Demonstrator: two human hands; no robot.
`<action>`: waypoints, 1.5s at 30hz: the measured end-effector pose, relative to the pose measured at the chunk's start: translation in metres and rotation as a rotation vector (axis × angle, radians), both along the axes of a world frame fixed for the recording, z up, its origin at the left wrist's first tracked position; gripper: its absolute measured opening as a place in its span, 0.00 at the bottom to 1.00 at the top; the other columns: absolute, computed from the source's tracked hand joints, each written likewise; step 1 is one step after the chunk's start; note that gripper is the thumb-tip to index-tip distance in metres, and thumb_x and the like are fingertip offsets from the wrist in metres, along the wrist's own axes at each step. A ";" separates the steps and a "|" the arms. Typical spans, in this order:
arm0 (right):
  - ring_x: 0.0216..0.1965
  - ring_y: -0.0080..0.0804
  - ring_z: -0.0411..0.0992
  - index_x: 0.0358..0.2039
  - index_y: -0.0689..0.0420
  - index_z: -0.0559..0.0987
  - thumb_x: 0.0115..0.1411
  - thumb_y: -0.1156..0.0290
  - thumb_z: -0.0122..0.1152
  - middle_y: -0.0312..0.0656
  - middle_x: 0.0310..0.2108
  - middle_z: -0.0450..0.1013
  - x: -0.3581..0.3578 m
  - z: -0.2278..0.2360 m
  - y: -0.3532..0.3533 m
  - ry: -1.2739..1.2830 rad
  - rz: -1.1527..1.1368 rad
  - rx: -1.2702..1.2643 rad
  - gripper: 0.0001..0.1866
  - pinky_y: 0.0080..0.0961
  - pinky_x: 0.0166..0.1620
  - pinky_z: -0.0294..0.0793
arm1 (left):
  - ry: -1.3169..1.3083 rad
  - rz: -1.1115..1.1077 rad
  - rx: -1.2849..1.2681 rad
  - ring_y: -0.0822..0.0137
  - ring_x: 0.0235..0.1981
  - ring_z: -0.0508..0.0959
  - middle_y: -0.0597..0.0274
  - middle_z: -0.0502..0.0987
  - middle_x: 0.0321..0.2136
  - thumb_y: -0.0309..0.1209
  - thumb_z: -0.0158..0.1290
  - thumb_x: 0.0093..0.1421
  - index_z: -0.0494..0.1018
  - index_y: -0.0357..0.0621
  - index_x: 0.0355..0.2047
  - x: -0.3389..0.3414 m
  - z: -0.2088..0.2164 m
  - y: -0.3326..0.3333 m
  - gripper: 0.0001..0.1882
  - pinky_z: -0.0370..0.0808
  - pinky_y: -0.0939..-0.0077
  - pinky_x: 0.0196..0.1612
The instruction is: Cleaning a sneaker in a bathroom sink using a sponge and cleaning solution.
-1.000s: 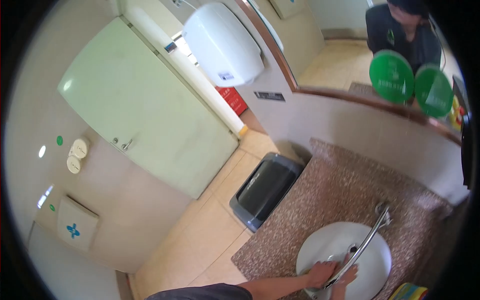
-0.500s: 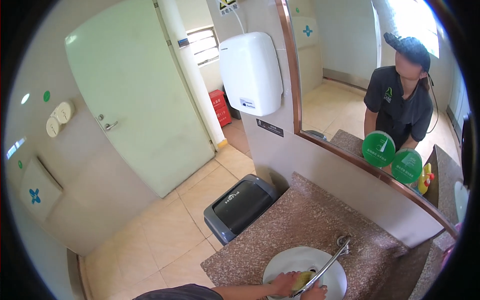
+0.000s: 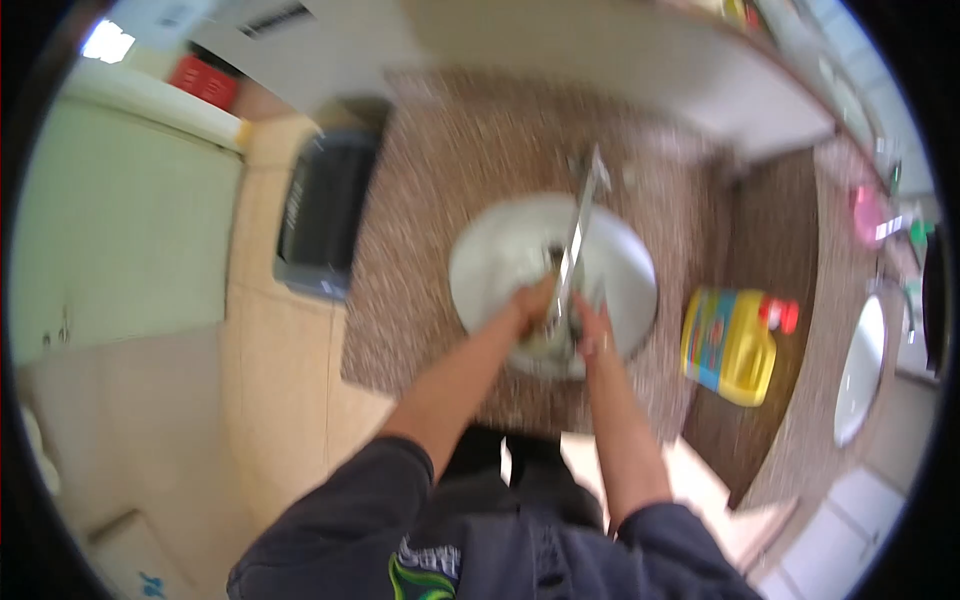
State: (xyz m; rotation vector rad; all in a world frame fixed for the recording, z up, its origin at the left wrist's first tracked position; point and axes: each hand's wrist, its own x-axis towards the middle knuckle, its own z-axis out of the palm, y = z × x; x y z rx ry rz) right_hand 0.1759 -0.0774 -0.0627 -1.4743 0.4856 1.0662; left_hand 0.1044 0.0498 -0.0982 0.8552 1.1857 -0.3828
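Note:
Both hands are inside the white oval sink [image 3: 485, 235], under the long chrome faucet [image 3: 580, 225]. My left hand [image 3: 533, 303] curls inward beside the spout. Facing it from the other side, my right hand [image 3: 594, 328] has its fingers bent toward the spout. Between and below them is a pale yellow-green thing [image 3: 543, 346], which both hands seem to grip. Motion blur and the spout hide its kind and part of the fingers. The sink's drain [image 3: 553, 250] shows just beyond my left fingers.
Speckled brown stone counter [image 3: 420, 190] surrounds the sink. A yellow jug with a red cap [image 3: 740, 345] stands to the right on a lower ledge. Left of the counter is a dark push-lid bin [image 3: 330, 215]. A second sink [image 3: 862, 370] lies far right.
The view has swung down and to the right, bringing both forearms and the yellow jug into sight. My hands remain in the sink under the faucet.

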 end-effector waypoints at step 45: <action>0.29 0.43 0.76 0.30 0.55 0.82 0.44 0.70 0.64 0.48 0.23 0.76 0.011 0.017 -0.007 -0.786 0.625 -0.351 0.10 0.32 0.38 0.76 | -0.588 0.516 -0.897 0.45 0.46 0.72 0.43 0.70 0.48 0.53 0.35 0.60 0.63 0.42 0.54 -0.078 0.013 -0.026 0.31 0.70 0.44 0.44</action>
